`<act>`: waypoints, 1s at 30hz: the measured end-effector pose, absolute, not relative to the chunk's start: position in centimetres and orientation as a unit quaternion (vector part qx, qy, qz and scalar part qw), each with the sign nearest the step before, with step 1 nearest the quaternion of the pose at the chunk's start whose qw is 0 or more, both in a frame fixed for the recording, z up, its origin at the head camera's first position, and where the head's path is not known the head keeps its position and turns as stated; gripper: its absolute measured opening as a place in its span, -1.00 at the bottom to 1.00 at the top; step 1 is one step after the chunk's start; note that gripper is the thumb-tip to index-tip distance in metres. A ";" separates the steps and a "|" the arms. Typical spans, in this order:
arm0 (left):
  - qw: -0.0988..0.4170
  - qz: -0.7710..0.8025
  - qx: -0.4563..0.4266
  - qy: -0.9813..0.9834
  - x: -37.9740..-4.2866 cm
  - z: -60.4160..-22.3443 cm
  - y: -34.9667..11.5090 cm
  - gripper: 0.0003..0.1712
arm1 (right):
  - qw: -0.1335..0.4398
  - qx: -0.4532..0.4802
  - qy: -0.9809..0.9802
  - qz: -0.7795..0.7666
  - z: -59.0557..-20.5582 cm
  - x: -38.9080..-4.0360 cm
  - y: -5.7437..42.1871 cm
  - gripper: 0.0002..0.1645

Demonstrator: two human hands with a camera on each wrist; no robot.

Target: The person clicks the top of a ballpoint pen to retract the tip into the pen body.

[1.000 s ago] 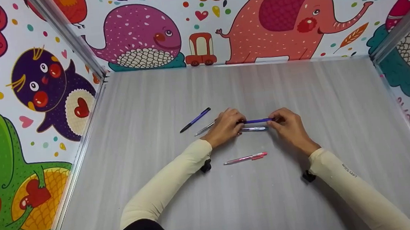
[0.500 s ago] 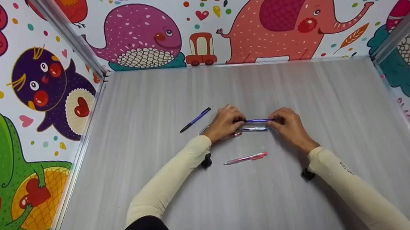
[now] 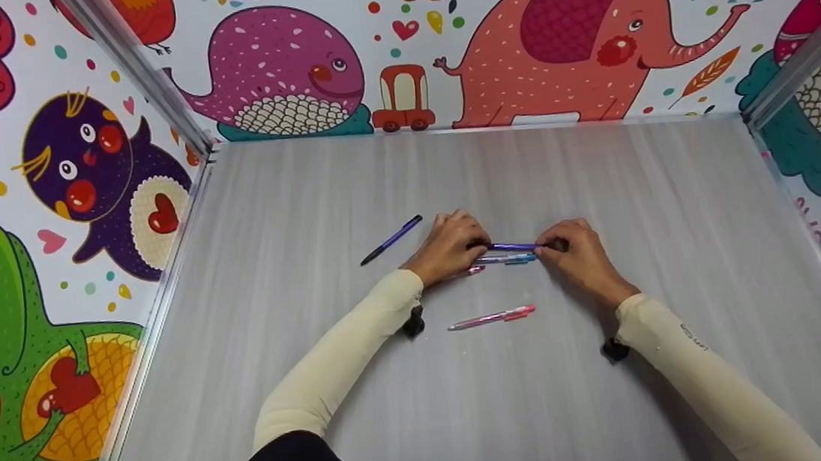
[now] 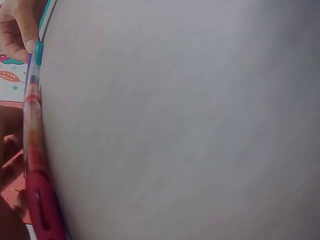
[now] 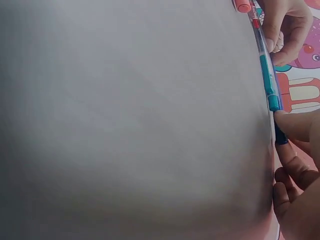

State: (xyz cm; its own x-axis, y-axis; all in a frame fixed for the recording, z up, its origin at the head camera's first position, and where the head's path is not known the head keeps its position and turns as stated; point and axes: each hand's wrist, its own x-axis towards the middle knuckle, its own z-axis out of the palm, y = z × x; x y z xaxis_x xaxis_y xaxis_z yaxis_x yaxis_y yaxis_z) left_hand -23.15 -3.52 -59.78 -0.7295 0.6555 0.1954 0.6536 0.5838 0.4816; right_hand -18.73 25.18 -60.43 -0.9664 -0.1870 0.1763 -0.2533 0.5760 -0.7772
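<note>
A purple pen [image 3: 514, 246] with dark ends lies crosswise between the two hands. My left hand [image 3: 448, 248] pinches its left end, and the fingertips of my right hand [image 3: 577, 253] pinch the right end. Just nearer than it lies a clear pen [image 3: 505, 259] with a teal clip, its left part covered by the left hand; in the right wrist view this teal pen [image 5: 268, 77] runs alongside the purple one, close to the right thumb. The end of a red pen [image 3: 472, 272] sticks out from beneath the left hand.
A pink pen [image 3: 491, 317] lies nearer the person on the grey table [image 3: 474, 420]. Left of the left hand, another purple pen [image 3: 391, 240] with black ends rests at a slant. Printed panels with cartoon animals [image 3: 558, 43] wall the table at the back and sides.
The left hand has shifted slightly away from the person, uncovering the red pen's end. The purple pen's right end has come slightly nearer with the right hand, and the clear pen's teal clip now shows.
</note>
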 end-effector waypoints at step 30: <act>-0.072 0.260 0.228 0.936 -19.1 -56.0 -7.5 -0.31 | 0.070 0.146 -0.917 0.365 -55.3 -16.9 25.9 -0.56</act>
State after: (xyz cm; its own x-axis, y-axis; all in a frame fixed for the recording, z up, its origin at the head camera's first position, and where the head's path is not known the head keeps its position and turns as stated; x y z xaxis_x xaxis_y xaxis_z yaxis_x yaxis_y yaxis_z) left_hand -19.14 -7.51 -56.01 -0.8857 0.3896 0.2526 0.4640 0.7612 0.4530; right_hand -16.92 25.92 -55.29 -0.9478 -0.2168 0.2339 -0.3182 0.6915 -0.6485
